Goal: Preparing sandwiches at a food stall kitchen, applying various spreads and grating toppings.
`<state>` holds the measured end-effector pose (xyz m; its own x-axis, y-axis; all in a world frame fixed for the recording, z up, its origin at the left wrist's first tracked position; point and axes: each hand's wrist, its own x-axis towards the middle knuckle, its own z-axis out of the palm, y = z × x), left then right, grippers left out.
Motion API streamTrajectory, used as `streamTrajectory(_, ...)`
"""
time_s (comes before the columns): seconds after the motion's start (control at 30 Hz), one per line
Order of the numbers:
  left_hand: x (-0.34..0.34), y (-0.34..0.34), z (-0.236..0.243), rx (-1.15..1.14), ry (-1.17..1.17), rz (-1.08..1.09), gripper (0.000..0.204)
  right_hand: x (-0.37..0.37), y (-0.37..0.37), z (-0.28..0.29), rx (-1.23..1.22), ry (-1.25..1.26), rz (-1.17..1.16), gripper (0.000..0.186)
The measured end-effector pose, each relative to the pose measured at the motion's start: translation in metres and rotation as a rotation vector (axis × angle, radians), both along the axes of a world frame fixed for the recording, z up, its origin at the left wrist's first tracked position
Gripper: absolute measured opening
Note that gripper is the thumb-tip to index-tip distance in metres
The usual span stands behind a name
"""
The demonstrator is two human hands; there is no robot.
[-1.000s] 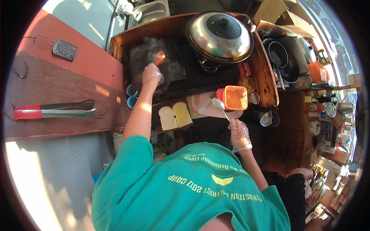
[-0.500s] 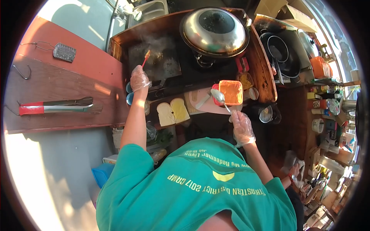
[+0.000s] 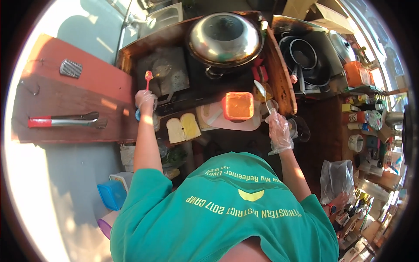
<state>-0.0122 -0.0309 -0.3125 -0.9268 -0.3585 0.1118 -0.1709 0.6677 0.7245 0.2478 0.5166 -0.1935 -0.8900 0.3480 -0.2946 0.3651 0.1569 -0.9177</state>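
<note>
My left hand, in a clear plastic glove, grips a red basting brush with yellowish stuff on its head. The brush is raised near the left edge of a dark, smoking griddle. My gloved right hand is closed on the handle of a metal spoon, its bowl up and to the right of a red tub of orange sauce. That tub rests on a pale cutting board. Left of the board lie a plain bread slice and a yellow-coated slice.
A large domed metal lid covers a pan behind the tub. Dark pans stand far right. Red-handled tongs and a grater lie on the left counter. At lower right, another person's hand is beside a clear bag.
My right hand has carried the spoon from over the tub to its right. My left hand has drawn the brush back from above the griddle. The whole view has shifted somewhat.
</note>
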Motion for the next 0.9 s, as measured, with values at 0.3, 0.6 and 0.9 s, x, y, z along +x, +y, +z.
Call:
streamTrajectory(0.3, 0.118, 0.294, 0.149, 0.347, -0.277, -0.635, 0.008, 0.012, 0.059, 0.022, -0.700, 0.000, -0.296, 0.035)
streamTrajectory(0.6, 0.100, 0.488, 0.134, -0.828, 0.213, -0.969, 0.045, 0.025, 0.065, 0.023, -0.862, 0.013, -0.247, 0.038)
streamTrajectory(0.9, 0.177, 0.439, 0.174, 0.104, -0.039, -1.034, 0.019, 0.004, 0.015, -0.003, -0.550, 0.247, 0.118, 0.032)
